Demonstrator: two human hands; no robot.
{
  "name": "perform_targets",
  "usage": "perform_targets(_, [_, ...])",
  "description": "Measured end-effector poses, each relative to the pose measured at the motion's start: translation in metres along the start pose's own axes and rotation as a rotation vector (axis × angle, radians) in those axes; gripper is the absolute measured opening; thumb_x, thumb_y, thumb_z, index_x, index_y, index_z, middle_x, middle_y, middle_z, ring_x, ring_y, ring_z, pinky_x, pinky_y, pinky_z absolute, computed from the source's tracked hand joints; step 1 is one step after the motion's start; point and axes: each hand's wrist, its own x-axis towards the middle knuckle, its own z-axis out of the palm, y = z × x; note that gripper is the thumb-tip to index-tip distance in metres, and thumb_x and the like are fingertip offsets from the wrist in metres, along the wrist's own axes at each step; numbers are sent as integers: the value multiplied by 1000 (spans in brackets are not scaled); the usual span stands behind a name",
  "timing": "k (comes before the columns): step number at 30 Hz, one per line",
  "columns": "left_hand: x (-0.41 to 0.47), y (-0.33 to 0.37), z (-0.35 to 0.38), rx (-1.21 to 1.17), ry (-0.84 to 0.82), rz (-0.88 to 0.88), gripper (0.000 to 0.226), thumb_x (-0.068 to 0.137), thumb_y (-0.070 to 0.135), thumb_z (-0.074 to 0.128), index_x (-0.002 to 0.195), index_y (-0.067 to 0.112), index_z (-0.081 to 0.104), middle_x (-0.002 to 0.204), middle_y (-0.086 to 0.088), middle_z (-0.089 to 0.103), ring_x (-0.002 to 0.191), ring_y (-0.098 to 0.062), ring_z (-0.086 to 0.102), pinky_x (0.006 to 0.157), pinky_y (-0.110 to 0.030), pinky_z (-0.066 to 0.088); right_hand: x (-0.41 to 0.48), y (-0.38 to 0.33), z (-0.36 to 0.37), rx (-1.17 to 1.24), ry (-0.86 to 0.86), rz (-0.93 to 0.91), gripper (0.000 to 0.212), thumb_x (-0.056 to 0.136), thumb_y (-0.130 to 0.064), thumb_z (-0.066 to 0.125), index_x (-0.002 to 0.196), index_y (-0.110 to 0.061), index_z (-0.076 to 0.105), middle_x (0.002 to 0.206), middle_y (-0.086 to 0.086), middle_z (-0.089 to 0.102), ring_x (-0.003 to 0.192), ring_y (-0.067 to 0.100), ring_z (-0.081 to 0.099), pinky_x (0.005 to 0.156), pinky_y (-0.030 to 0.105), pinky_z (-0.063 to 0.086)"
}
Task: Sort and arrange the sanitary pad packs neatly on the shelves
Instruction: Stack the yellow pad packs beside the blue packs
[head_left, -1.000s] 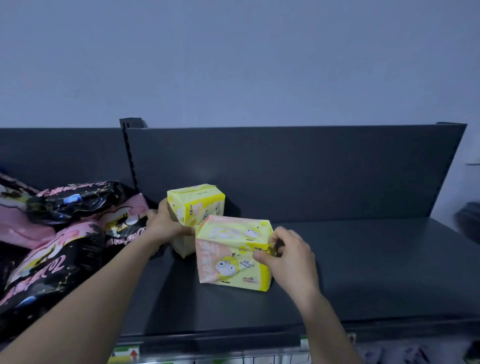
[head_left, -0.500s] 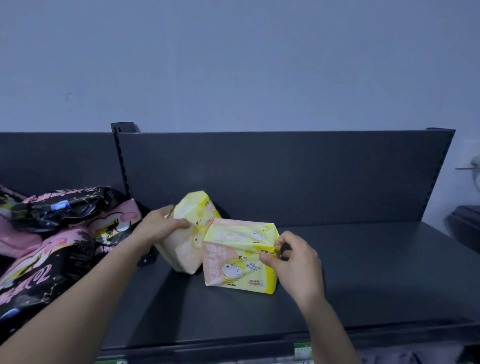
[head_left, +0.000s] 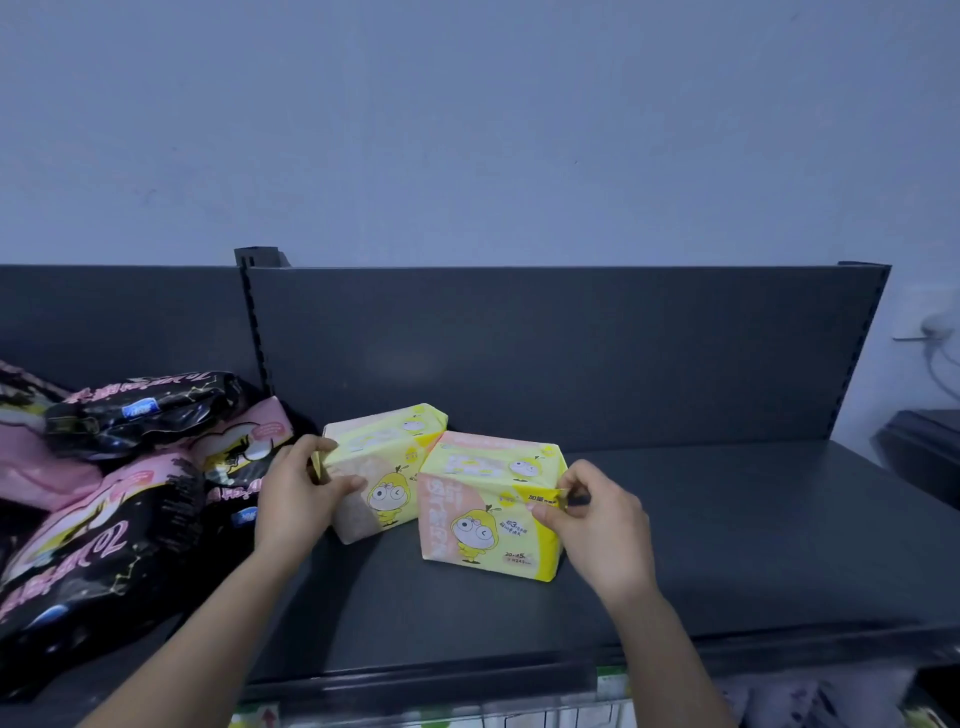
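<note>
Two yellow-and-pink pad packs with a cartoon figure stand on the dark shelf (head_left: 727, 545). The rear pack (head_left: 384, 462) sits left and slightly behind, its printed front facing me. My left hand (head_left: 298, 493) grips its left end, thumb across the front. The front pack (head_left: 491, 506) stands upright to its right, touching it. My right hand (head_left: 597, 525) pinches the side flap at that pack's right end.
A heap of black and pink pad packs (head_left: 104, 519) lies on the shelf's left part, close to my left hand. A slotted upright (head_left: 254, 322) and the dark back panel (head_left: 571, 353) stand behind. Lower shelf goods show under the front edge.
My left hand has turned the rear pack from tilted to upright with its printed front facing me. The front pack and my right hand have stayed about where they were.
</note>
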Motion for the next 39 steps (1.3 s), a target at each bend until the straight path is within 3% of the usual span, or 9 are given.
perform_targets(3, [-9, 2, 3, -62, 63, 10, 31, 71, 14, 83, 92, 25, 63, 95, 0, 60, 85, -20, 58, 74, -46, 54, -11, -6, -1, 37, 68, 33, 36, 70, -32, 84, 68, -23, 49, 74, -9, 64, 74, 15, 62, 69, 33, 51])
perform_targets(10, [-19, 18, 3, -201, 126, -72, 17, 76, 14, 79, 85, 14, 65, 77, 3, 60, 80, -23, 58, 64, -29, 40, -37, -4, -18, 92, 232, 104, 32, 67, -31, 85, 70, -18, 56, 72, -7, 66, 70, 9, 62, 64, 29, 46])
perform_targets(14, [-22, 39, 5, -247, 118, -77, 13, 79, 16, 76, 84, 16, 65, 78, 1, 60, 80, -21, 55, 71, -28, 38, -50, 2, -42, 110, 353, 127, 33, 69, -34, 84, 68, -22, 53, 71, -7, 68, 68, 5, 63, 61, 28, 45])
perform_targets(19, [-32, 67, 26, -393, 36, -138, 18, 76, 13, 80, 74, 20, 63, 74, 0, 64, 73, -25, 64, 74, -45, 58, -66, 13, -83, 75, 482, 120, 35, 69, -36, 84, 68, -22, 52, 71, -6, 66, 67, 9, 63, 62, 30, 45])
perform_targets(25, [-67, 117, 63, -510, -74, -143, 21, 74, 12, 81, 75, 16, 60, 73, 0, 61, 69, -23, 62, 70, -47, 60, -95, 36, -142, 34, 578, 152, 34, 70, -35, 83, 70, -21, 52, 68, -4, 68, 68, 12, 65, 67, 33, 49])
perform_targets(31, [-126, 177, 109, -553, -192, -116, 25, 73, 12, 82, 73, 17, 57, 72, -1, 60, 67, -24, 61, 68, -50, 60, -136, 67, -221, -27, 672, 223, 32, 69, -33, 84, 74, -18, 57, 65, -6, 67, 69, 15, 62, 66, 30, 42])
perform_targets(35, [-181, 223, 135, -572, -260, -106, 24, 73, 11, 81, 75, 15, 57, 77, -6, 64, 66, -24, 62, 68, -48, 60, -170, 97, -280, -67, 681, 270, 32, 69, -35, 83, 74, -20, 55, 70, -6, 68, 69, 10, 64, 68, 31, 47])
perform_targets(39, [-240, 264, 158, -584, -331, -91, 24, 72, 12, 81, 76, 13, 58, 76, -6, 63, 65, -24, 62, 69, -50, 59, -211, 120, -342, -67, 689, 323, 30, 71, -32, 82, 73, -22, 54, 67, -9, 64, 64, 3, 57, 59, 27, 42])
